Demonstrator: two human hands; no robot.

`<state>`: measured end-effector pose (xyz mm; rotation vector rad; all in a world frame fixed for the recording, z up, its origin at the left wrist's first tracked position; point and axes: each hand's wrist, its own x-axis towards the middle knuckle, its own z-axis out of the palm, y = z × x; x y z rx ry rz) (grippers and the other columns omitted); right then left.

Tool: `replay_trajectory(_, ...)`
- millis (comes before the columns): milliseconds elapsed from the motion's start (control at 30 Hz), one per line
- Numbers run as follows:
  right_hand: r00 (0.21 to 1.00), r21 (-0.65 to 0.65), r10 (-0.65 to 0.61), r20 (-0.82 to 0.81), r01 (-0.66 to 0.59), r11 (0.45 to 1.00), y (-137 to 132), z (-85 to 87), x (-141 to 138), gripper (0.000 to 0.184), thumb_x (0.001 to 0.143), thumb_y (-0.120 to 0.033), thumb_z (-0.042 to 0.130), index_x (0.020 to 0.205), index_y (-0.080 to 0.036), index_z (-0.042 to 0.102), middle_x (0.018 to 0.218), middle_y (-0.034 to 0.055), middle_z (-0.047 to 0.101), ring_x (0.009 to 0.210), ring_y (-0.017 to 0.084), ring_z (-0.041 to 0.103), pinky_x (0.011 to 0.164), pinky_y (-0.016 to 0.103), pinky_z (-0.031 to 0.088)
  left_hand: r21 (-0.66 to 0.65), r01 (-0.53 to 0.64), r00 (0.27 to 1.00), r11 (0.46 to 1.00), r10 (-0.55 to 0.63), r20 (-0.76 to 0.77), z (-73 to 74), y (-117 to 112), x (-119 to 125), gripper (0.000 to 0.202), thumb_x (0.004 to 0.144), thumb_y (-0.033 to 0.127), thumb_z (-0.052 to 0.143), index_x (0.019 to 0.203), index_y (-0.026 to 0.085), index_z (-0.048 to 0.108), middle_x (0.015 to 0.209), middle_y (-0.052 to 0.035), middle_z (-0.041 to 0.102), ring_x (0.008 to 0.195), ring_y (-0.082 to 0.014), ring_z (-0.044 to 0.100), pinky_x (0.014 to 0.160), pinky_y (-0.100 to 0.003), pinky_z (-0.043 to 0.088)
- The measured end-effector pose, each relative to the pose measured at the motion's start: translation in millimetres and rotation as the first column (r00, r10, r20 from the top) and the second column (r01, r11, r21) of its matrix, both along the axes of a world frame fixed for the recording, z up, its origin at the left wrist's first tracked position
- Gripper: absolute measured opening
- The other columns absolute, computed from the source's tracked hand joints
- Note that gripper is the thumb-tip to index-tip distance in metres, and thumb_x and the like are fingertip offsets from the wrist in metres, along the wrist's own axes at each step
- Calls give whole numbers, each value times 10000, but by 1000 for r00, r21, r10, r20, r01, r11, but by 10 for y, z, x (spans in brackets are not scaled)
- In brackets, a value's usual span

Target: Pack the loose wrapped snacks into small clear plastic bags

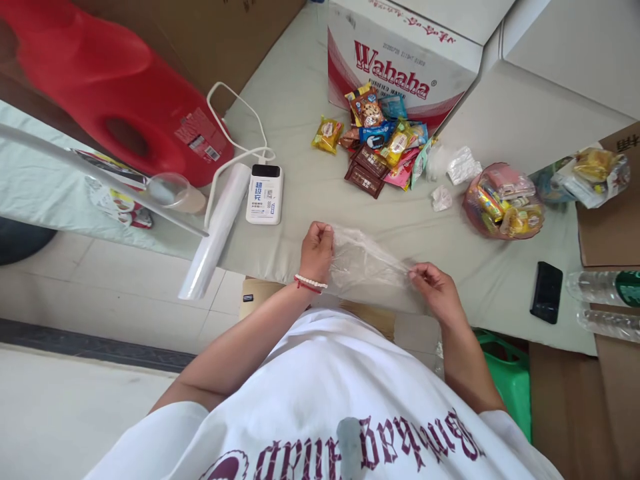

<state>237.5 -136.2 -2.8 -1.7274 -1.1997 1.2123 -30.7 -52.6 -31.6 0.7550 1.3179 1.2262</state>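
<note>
A clear thin plastic bag (367, 260) is stretched between both hands just above the table's front edge. My left hand (317, 253) pinches one end of it, with a white and a red bracelet at the wrist. The other end is gripped in the fingertips of my right hand (435, 287). Nothing shows inside the bag. Beyond it lies a pile of small wrapped snacks (383, 143), with one yellow packet (327, 135) slightly apart on the left. To the right is a pinkish clear bowl (470, 213) filled with snacks.
Left of my hands lie a white power bank (264, 195) with a cable and a plastic roll (215, 233). A red jug (125, 87) stands farther left. A Wahaha carton (400, 60) backs the pile. On the right are crumpled plastic (464, 165), a black phone (547, 292) and bottles (595, 287).
</note>
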Motion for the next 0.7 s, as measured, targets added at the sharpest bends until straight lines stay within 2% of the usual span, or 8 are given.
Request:
replay_trajectory(67,989,-49,134,69,-131,990,9,59,114,392,813,-565,759,1028,-237,755,954,53,726,842,205,627,766,347,508,20,51,998,999,-51,46,19,-41,24,389,895,601,645,854,260,462,640,70,450,490,-98,336,474,-252,274)
replay_trajectory(200,956,125,194,220,-224,966,281,145,-12,559,747,-545,831,1232,-290,721,1259,85,703,1134,274,623,979,431,496,90,240,967,967,-246,67,82,-163,114,408,909,655,621,974,261,537,789,30,619,455,-77,342,440,-255,279)
replay_trajectory(300,957,128,243,157,-263,956,561,78,-288,450,756,-511,819,1125,-262,755,1035,53,749,967,237,664,881,384,526,138,280,960,950,-279,-29,121,-213,124,402,919,633,617,1054,254,594,855,-5,662,503,-94,390,498,-267,328)
replay_trajectory(400,990,132,113,81,-123,984,743,-34,-453,263,845,-474,708,916,-225,758,784,13,702,729,168,622,696,304,509,107,241,964,965,-225,-141,128,-204,25,454,780,485,806,1126,257,620,882,13,641,558,-97,420,562,-261,350)
replay_trajectory(467,1000,136,6,23,-9,991,789,-86,-471,247,835,-456,700,892,-219,744,747,7,680,666,151,594,600,276,481,49,228,951,973,-211,-228,106,-181,-69,364,714,401,845,980,229,664,750,44,571,565,-98,409,575,-259,338)
replay_trajectory(533,997,106,-53,-52,59,993,779,-114,-458,245,813,-449,709,887,-216,728,726,-1,660,605,138,573,516,257,442,8,201,946,980,-192,-262,70,-162,-141,261,759,417,796,756,207,641,604,60,453,550,-102,378,557,-260,305)
replay_trajectory(600,990,71,-89,-111,97,993,725,-128,-446,247,794,-450,722,868,-214,708,705,-14,636,552,121,548,466,241,402,-16,137,972,990,-138,-190,38,-151,-169,332,829,464,720,667,207,586,548,64,387,523,-100,345,521,-253,272)
replay_trajectory(700,966,29,-150,-210,160,987,603,-150,-426,274,779,-467,744,865,-214,680,694,-29,615,528,103,524,453,228,380,-90,24,1000,996,-24,6,16,-144,-156,342,866,496,671,723,219,531,547,82,394,460,-79,288,446,-219,214)
